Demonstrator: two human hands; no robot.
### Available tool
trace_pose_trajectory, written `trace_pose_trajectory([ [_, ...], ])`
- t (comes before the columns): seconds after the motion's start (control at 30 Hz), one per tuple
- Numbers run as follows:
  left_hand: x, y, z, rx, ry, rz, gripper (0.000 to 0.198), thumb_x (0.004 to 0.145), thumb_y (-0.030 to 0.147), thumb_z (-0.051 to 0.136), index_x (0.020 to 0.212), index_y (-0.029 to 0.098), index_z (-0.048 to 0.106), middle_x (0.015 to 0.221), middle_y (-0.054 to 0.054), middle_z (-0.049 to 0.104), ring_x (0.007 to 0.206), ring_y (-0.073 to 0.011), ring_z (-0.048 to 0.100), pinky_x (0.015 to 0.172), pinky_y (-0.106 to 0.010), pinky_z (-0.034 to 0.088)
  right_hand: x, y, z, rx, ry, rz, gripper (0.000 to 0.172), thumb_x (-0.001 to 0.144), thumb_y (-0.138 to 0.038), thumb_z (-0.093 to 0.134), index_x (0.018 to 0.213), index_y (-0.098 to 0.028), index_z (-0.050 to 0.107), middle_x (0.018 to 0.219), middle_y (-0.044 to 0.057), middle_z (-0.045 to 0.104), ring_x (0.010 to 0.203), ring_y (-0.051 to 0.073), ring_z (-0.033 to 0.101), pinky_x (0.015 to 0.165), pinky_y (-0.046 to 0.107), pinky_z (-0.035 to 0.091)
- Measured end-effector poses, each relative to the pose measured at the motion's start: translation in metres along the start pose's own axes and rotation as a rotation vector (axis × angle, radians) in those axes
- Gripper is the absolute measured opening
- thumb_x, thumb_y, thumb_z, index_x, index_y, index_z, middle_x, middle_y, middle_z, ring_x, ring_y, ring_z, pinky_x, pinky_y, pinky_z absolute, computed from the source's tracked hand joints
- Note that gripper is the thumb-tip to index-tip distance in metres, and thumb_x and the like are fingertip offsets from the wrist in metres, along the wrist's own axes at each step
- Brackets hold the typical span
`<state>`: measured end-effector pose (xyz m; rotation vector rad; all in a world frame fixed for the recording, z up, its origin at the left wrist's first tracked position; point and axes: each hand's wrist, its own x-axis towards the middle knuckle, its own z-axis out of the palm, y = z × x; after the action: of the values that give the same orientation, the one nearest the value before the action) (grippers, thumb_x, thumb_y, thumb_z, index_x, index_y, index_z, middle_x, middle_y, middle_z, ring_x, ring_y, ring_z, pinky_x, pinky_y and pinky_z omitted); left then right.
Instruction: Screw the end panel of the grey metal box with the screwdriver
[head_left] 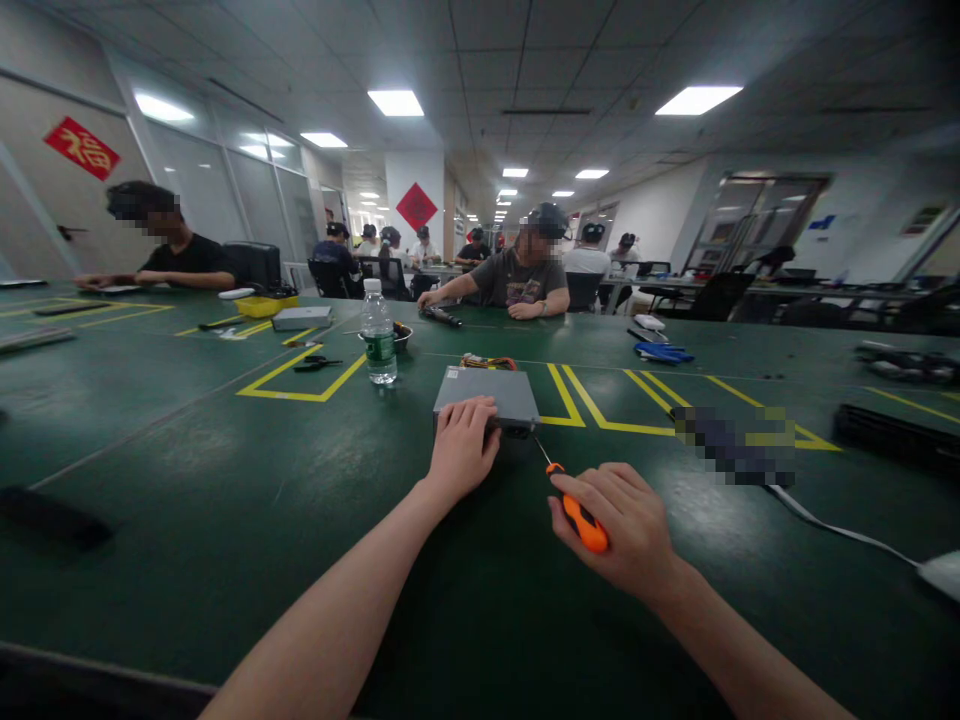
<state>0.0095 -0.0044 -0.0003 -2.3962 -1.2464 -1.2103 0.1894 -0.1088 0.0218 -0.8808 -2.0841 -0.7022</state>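
A grey metal computer power supply [502,393] lies flat on the green table in front of me, its bundle of coloured cables [487,363] at the far side. My left hand [463,440] rests over its near left corner, fingers on the top and thumb at the near face. My right hand [626,525] grips a screwdriver [583,522] with an orange and black handle. The thin shaft points up and left, its tip close to the near right corner of the power supply. Whether the tip touches the casing, I cannot tell.
A water bottle [380,335] stands left of the power supply, before a bowl [403,335]. Blue gloves [664,352] lie to the right, and a white cable [832,530] runs across the right side. A yellow tray [266,304] sits far left. Co-workers sit across the table.
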Motion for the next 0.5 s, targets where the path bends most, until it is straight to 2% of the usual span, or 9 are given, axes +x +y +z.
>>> trace_pose_trajectory([
  [0.33, 0.0003, -0.0002, 0.0001, 0.004, -0.01, -0.008, 0.019, 0.083, 0.022, 0.048, 0.102, 0.023, 0.049, 0.12, -0.003, 0.056, 0.114, -0.0194, 0.046, 0.098, -0.038, 0.03, 0.0015, -0.0018, 0.0002, 0.0, -0.005, -0.015, 0.014, 0.079, -0.017, 0.055, 0.092, -0.014, 0.058, 0.071, 0.004, 0.061, 0.062, 0.013, 0.054, 0.063, 0.03, 0.041],
  [0.5, 0.0003, -0.0004, 0.0009, -0.007, -0.002, -0.003, 0.02, 0.082, 0.021, 0.049, 0.102, 0.022, 0.049, 0.119, -0.002, 0.056, 0.114, -0.019, 0.046, 0.097, -0.038, 0.03, -0.0009, 0.0013, 0.0004, -0.038, -0.057, -0.068, 0.014, 0.079, -0.018, 0.054, 0.092, -0.014, 0.058, 0.071, 0.003, 0.061, 0.062, 0.013, 0.052, 0.064, 0.03, 0.039],
])
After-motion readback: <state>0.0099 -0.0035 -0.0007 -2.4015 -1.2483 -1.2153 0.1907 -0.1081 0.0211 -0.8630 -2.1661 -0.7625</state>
